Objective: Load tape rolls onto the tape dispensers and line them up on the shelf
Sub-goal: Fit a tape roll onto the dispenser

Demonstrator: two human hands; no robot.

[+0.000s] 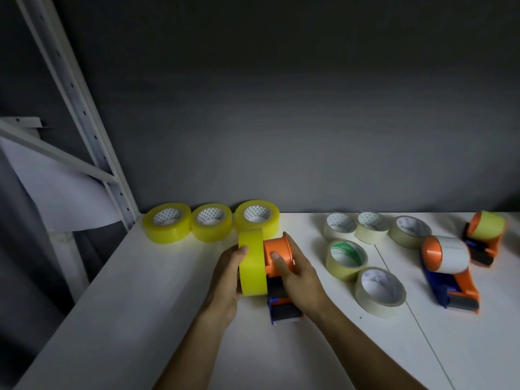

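A person's left hand grips a yellow tape roll standing on edge against the orange hub of a tape dispenser, which the right hand clasps with fingers curled over it, on a white shelf. Beyond the hands lie three yellow rolls; to the right hand's right, five pale rolls and two loaded dispensers
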